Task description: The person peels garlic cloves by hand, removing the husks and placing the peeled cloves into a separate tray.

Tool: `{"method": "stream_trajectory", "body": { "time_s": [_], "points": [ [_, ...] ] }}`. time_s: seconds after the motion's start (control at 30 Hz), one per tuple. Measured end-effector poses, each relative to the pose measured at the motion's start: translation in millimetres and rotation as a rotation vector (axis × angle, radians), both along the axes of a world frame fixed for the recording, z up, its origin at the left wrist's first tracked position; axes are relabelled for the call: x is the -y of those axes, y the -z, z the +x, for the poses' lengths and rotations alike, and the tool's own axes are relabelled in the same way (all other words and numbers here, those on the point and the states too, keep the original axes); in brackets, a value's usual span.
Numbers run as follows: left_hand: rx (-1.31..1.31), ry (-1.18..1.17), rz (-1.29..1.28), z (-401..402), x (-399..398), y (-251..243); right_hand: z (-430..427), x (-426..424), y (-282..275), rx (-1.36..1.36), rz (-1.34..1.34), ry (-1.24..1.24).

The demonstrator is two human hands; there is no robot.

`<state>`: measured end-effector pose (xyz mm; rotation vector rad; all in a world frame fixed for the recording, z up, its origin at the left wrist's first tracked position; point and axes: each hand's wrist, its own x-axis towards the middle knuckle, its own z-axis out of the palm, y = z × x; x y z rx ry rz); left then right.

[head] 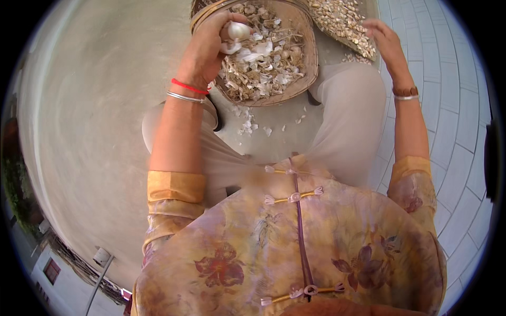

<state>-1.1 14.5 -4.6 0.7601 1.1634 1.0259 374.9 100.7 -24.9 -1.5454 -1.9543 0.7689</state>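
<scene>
My left hand (209, 47) holds a white garlic bulb (238, 31) above the left side of a woven basket (312, 59). Loose papery skin hangs beneath the bulb. Inside the basket lie dry garlic skins (257, 75), stalks, roots and some garlic heads (247, 8). At the upper right, my right hand (383, 41) is raised beside a heap of separated garlic cloves (344, 19), its fingers blurred and extended with nothing visible in them. The cloves rest on a flat, tan carrier (369, 8), mostly covered by them.
My knees (352, 87) flank the basket. Scraps of garlic skin (248, 125) lie on the concrete floor (99, 118) in front of it, and small clove pieces (355, 59) below the heap. A pale blue-grey tiled surface (442, 102) runs along the right.
</scene>
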Motion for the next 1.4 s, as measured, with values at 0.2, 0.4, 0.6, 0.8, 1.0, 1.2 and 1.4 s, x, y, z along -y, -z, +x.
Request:
{"method": "stream_trajectory", "body": {
  "time_s": [0.2, 0.4, 0.6, 0.8, 1.0, 1.2, 1.4],
  "points": [
    [0.058, 0.095, 0.086, 10, -2, 6, 140, 55, 98, 0.176, -0.226, 0.183],
    [0.019, 0.195, 0.181, 8, -1, 10, 37, 29, 21, -0.024, 0.013, 0.055],
    [-0.082, 0.206, 0.255, 18, -4, 15, -147, 33, -62, -0.088, -0.163, -0.382],
    [-0.161, 0.188, 0.304, 21, -8, 7, -178, 37, -11, -0.308, -0.123, -0.473],
    [-0.490, 0.114, 0.529, 18, -2, 4, -194, 40, -9, -0.598, -0.277, -0.375],
    [-0.740, -0.088, 0.741, 25, -1, -2, -203, 42, -15, -0.489, -0.010, -0.286],
    [-0.835, -0.138, 0.691, 33, 0, 3, -215, 48, -14, -0.472, 0.101, -0.299]
  ]
}}
